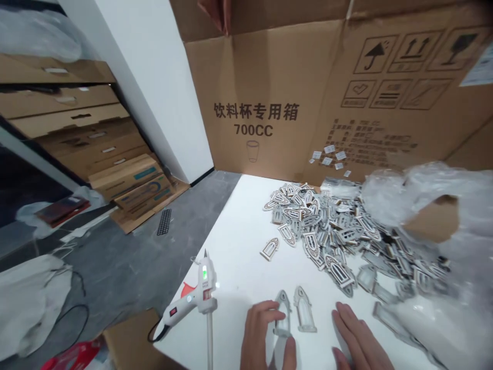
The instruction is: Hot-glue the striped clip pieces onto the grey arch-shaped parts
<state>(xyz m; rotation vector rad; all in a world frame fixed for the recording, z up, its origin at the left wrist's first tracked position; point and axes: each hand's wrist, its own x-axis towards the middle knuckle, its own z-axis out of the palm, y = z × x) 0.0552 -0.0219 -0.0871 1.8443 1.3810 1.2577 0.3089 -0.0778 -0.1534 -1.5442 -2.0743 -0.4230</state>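
Observation:
My left hand (260, 334) rests at the near edge of the white table, its fingers and thumb closed around a small grey arched window-shaped piece (284, 312) that lies on the tabletop. Just right of it, a second arched piece (305, 309) lies flat, touched by neither hand. My right hand (360, 339) is further right with its fingers stretched out over the table and nothing in them. Left of my hands, a white hot glue gun (205, 288) stands with its nozzle pointing away, a green light lit and a glue stick trailing from its back.
A big heap of arched window-shaped pieces (308, 216) covers the table's right back, beside clear plastic bags (439, 226). One loose piece (269, 248) lies left of the heap. A large cardboard box (262, 77) walls off the back. Stacked cartons (131, 180) sit on the grey floor.

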